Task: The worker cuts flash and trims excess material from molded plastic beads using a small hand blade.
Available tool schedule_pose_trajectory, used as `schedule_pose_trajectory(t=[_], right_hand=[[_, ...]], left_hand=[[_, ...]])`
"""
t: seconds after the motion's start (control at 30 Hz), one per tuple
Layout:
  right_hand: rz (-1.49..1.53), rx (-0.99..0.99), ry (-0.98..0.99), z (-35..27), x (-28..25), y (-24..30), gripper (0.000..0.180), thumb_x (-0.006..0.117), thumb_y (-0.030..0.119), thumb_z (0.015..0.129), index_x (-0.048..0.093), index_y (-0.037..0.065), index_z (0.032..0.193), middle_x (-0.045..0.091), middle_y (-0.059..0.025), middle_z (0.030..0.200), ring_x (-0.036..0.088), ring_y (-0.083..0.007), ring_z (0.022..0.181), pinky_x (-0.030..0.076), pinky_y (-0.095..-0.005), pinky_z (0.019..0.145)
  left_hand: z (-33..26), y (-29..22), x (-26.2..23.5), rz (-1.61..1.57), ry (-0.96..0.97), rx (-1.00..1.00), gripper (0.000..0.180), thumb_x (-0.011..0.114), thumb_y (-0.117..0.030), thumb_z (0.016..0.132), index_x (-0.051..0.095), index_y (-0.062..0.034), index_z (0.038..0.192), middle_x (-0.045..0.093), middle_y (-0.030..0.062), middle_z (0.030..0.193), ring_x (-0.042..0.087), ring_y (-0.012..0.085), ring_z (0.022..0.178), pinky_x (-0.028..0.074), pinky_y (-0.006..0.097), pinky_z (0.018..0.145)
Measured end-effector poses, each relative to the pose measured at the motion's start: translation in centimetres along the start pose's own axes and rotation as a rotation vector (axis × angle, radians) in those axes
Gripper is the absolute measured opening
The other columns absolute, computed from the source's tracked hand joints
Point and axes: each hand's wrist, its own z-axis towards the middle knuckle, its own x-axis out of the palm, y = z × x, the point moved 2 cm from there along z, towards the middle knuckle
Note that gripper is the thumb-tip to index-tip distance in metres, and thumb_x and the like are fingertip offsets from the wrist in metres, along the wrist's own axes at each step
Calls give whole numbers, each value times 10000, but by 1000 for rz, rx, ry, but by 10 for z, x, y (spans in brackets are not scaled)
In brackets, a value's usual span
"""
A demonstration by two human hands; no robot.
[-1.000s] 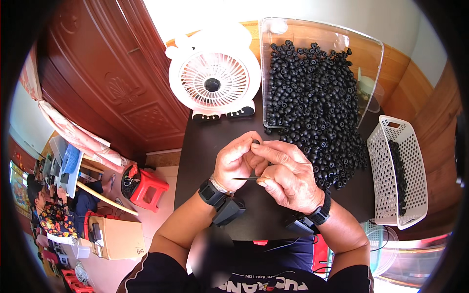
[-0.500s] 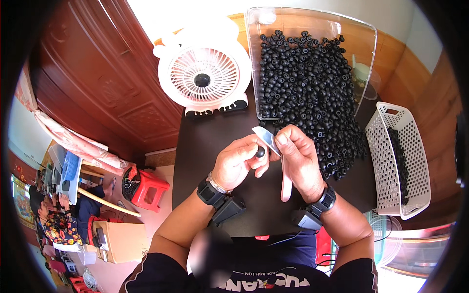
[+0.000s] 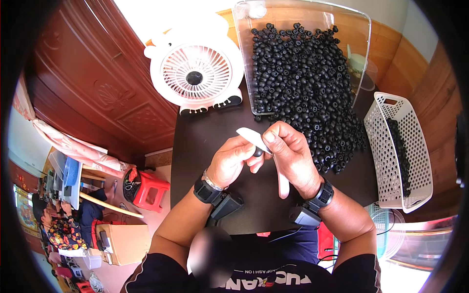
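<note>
Centre frame: knife [image 3: 253,137], right hand [image 3: 295,160] gripping, newly swung upward into apparent working contact with black ball [image 3: 258,152], left hand [image 3: 228,162] pinching.

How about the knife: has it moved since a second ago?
Yes: judged against the clear bin, the blade of the knife has moved away from the person, closer to the bin's near left corner.

Head-worn fisheye, downward, close above table [image 3: 193,141]
</note>
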Motion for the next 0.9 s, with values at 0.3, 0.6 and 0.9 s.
schedule_pose_trajectory(t=[0.3,0.6,0.9], right_hand=[[56,-3,43,1,-4,-7,219,488,199,970,531,18,853,608,-59,760,611,-126,684,527,-266,619],[76,32,25,1,-4,-7,209,489,199,970,536,27,861,579,-26,721,598,-109,663,524,-268,606],[97,22,-106,4,-12,-11,216,511,209,965,548,59,814,568,15,693,518,-54,607,440,-204,563]], left_hand=[[1,0,1,69,5,75,326,500,-278,932,586,37,939,536,44,779,461,102,653,412,243,591],[-1,3,2,-76,-57,39,321,473,-260,936,562,46,981,590,106,851,443,100,622,407,246,554],[2,11,9,-275,-27,-73,328,455,-292,935,547,18,883,512,52,763,437,110,598,386,249,518]])
